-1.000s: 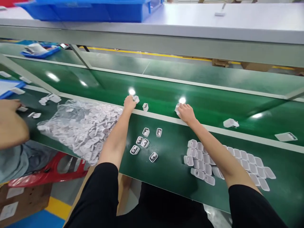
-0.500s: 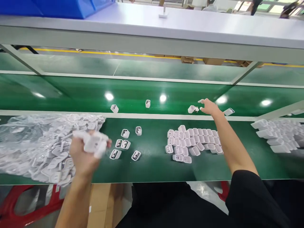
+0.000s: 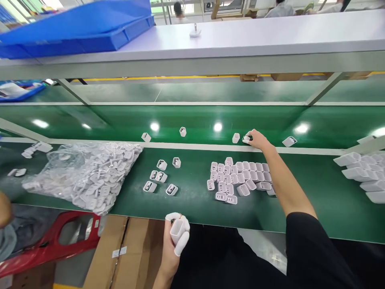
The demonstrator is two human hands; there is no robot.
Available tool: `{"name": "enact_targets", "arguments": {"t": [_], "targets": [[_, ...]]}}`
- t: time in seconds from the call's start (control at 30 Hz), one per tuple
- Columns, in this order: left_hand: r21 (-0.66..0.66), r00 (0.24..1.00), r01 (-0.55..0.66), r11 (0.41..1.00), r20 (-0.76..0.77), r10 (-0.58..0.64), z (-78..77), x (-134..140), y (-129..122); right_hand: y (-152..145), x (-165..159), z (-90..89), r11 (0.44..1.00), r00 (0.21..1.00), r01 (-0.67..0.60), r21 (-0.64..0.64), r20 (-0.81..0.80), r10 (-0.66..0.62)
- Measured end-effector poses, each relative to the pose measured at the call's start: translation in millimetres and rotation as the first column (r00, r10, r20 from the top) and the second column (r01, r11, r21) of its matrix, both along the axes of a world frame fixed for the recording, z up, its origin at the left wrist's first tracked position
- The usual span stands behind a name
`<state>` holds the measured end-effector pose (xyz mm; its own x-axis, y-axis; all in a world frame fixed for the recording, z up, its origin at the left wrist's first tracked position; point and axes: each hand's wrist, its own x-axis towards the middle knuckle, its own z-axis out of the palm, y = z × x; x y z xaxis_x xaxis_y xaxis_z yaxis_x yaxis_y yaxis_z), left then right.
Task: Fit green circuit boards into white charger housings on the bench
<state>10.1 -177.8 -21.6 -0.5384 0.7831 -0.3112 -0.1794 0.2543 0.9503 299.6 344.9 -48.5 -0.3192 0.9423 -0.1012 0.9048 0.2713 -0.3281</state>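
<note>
My left hand (image 3: 174, 245), with white finger cots, is closed around a white charger housing (image 3: 177, 231) in front of the bench edge. The housing's open end faces up. My right hand (image 3: 255, 139) reaches beyond the white rail, its cot-covered fingertips pinched on a small circuit part (image 3: 244, 140), mostly hidden. Just left of it stands another white housing (image 3: 236, 138). Below my right forearm are rows of white charger housings (image 3: 237, 173) with slots in their ends. Several housings with dark parts inside (image 3: 161, 176) stand left of the rows.
A clear bag of white plastic pieces (image 3: 99, 172) lies at left. More housings (image 3: 363, 172) are stacked far right. A raised shelf (image 3: 240, 36) with a blue tray (image 3: 120, 38) spans the back. Below the bench are a red stool (image 3: 75, 233) and a cardboard box (image 3: 135, 249).
My left hand has moved from above the bag down and right to the front of the bench, still holding a white housing. My right hand has closed on the part beside the far housing.
</note>
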Motion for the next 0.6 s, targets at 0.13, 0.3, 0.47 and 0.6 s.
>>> {"name": "enact_targets", "arguments": {"t": [0.13, 0.3, 0.47, 0.6], "targets": [[0.099, 0.985, 0.133, 0.986, -0.12, -0.121, 17.5, -7.5, 38.0, -13.1, -8.4, 10.4, 1.0, 0.981, -0.001, -0.007, -0.196, 0.0], [-0.047, 0.789, 0.379, 0.924, -0.506, -0.349, 29.9, -31.3, 176.8, -54.7, -4.1, 47.2, 0.998, 0.906, -0.026, 0.063, -0.421, 0.05], [-0.032, 0.654, 0.502, 0.864, -0.639, -0.404, 10.7, -20.1, 356.7, -111.3, 14.0, 102.1, 0.974, 0.704, -0.087, 0.209, -0.679, 0.208], [-0.078, 0.601, 0.593, 0.802, -0.62, -0.505, -8.6, -0.3, 443.5, -138.7, 30.5, 135.9, 0.958, 0.523, -0.009, 0.287, -0.815, 0.249]]}}
